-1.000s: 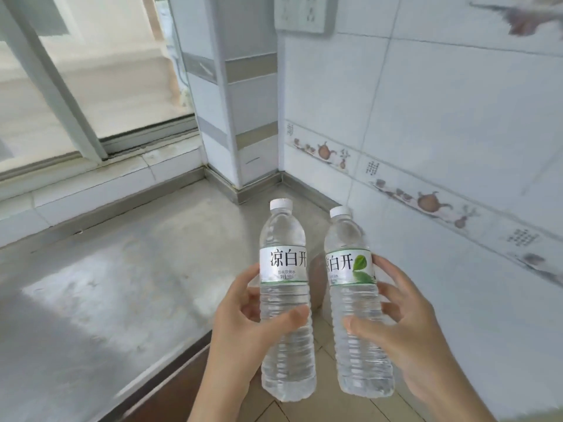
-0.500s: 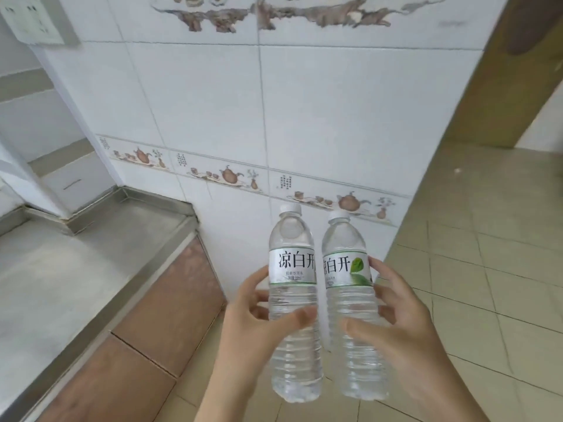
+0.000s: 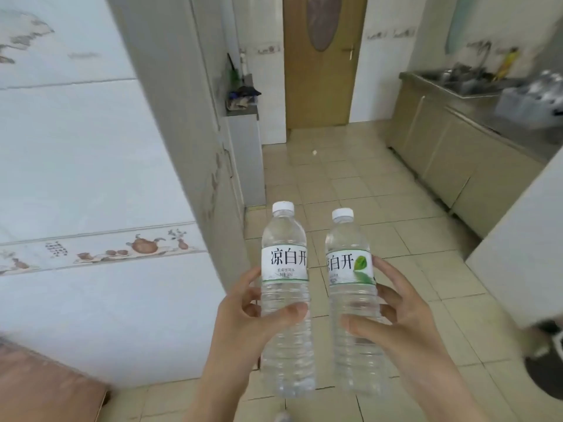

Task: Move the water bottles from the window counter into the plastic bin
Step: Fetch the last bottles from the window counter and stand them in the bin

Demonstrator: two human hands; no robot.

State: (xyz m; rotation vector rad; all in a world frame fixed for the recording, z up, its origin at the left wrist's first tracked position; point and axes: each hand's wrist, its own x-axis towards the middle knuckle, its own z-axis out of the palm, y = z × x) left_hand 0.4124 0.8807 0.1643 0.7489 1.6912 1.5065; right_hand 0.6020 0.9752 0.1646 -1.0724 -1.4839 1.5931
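Two clear water bottles with white caps and white labels are held upright, side by side, over the tiled floor. My left hand [image 3: 243, 318] grips the left bottle [image 3: 286, 263] around its lower half. My right hand [image 3: 399, 324] grips the right bottle [image 3: 350, 263], whose label shows a green leaf. The bottles stand a little apart. A pale plastic bin [image 3: 530, 102] holding several bottles sits blurred on the steel counter at the far right. The window counter is out of view.
A tiled wall corner [image 3: 189, 166] juts out on the left. A wooden door [image 3: 323, 62] closes the far end. A steel counter with a sink [image 3: 457, 83] runs along the right above cabinets. A white surface [image 3: 524, 254] stands near right. Beige floor tiles [image 3: 350, 178] lie between.
The view has swung right, from the window counter past the tiled wall to the kitchen floor and door. Both hands keep the same hold on the bottles, which have drawn slightly apart.
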